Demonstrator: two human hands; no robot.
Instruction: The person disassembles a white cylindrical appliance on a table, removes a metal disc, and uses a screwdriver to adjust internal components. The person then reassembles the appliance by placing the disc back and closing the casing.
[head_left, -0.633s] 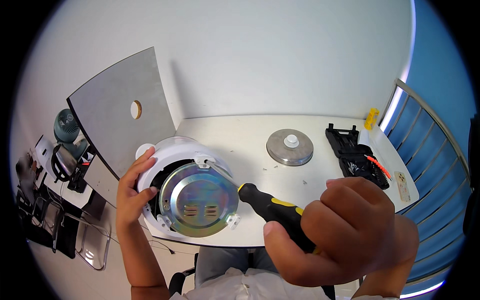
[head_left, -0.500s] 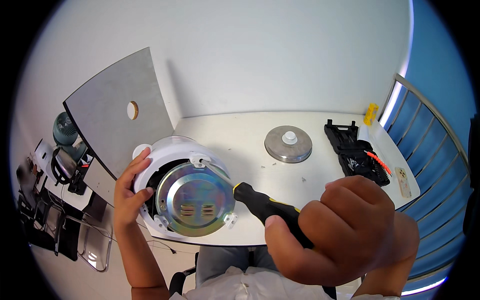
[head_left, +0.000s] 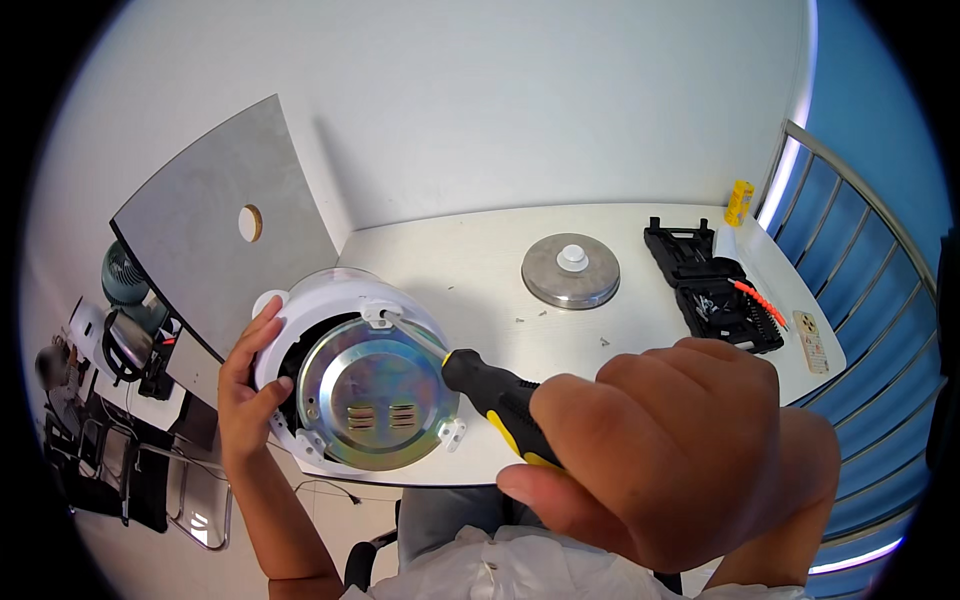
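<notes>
Nearest, to the right of the white housing [head_left: 345,293], the right hand [head_left: 655,450] was wrapped round the black and yellow screwdriver [head_left: 490,388], its fingers curled fully closed on the handle. The wrist was bent, with the back of the hand upward and the knuckles turned away from the body; the forearm came up from the lower right. The shaft slanted toward the housing, its tip at the white bracket [head_left: 380,315] on the far edge of the patterned metal plate [head_left: 380,372]; whether it was seated in a screw could not be made out.

At the housing's left side, the left hand [head_left: 250,395] had its fingers part-open across the rim, the thumb hooked in at the dark gap beside the plate. The housing itself sat tipped near the front of the desk [head_left: 480,240], underside toward the wearer. It looked stiff and bulky, probably of moderate weight; the smooth shell would likely slip under a flat palm, so the rim was the better hold. The brackets seemed the more fragile part, and the ribbed screwdriver handle should grip well.

Beyond the housing's right side lay small screws [head_left: 605,342], then the steel lid [head_left: 543,275] and, farther right, the open black tool case [head_left: 725,318]. Behind its left side stood a grey panel [head_left: 205,200].
</notes>
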